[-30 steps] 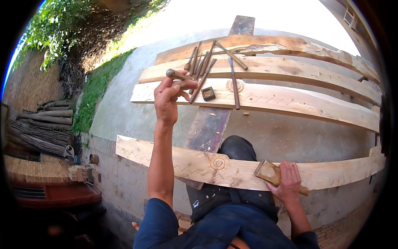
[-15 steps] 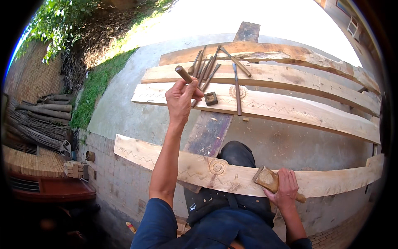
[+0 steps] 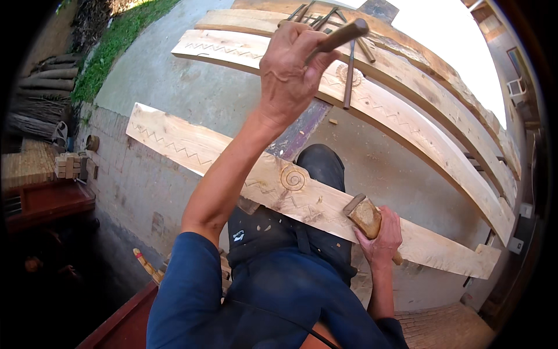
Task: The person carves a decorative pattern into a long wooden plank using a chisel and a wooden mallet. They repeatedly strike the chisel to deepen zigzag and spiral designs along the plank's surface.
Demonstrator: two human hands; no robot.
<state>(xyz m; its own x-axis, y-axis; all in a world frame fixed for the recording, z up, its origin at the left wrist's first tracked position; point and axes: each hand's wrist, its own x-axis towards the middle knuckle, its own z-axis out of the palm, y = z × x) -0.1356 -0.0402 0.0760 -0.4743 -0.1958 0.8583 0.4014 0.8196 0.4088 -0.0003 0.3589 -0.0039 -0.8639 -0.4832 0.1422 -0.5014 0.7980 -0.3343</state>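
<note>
My left hand [image 3: 296, 72] is raised above the planks, its fingers closed round a chisel [image 3: 343, 36] with a dark wooden handle. The handle's butt end points up to the right, while the blade end is hidden. My right hand [image 3: 381, 239] grips a worn wooden mallet [image 3: 365, 214], which rests against the near plank [image 3: 180, 136]. That pale plank lies across in front of me, over my lap. A carved spiral [image 3: 292, 177] and a zigzag line mark its surface.
Beyond lies a second plank [image 3: 401, 110] with zigzag lines and a round carving [image 3: 347, 72]; a loose chisel [image 3: 349, 81] lies across it. Several more tools [image 3: 317, 20] rest further back, partly behind my left hand. A dark support board [image 3: 299, 131] runs beneath the planks.
My left hand has come up closer to the camera with the chisel, whose handle now tips to the right. The view has turned. My right hand still holds the mallet at the near plank.
</note>
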